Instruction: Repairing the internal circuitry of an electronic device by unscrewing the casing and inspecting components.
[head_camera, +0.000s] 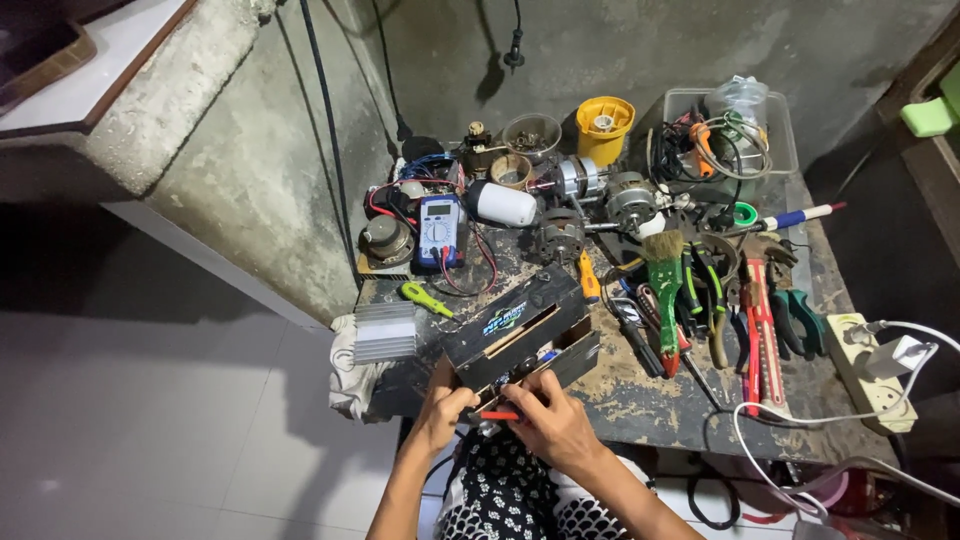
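A black box-shaped electronic unit (520, 335) lies tilted at the near edge of a worn workbench (650, 400). My left hand (442, 412) grips its near left corner. My right hand (552, 418) is closed around a small tool with a red handle (497, 415), held against the unit's near face, where coloured wires show. Both hands sit above my lap in black-and-white patterned cloth (505, 495).
A blue multimeter (440, 232) with red and black leads, small motors, a yellow cap (604, 128), a green brush (664, 290), pliers, a red pipe wrench (760, 335) and screwdrivers crowd the bench. A finned heatsink (384, 330) lies left, a power strip (872, 372) right, a concrete wall behind.
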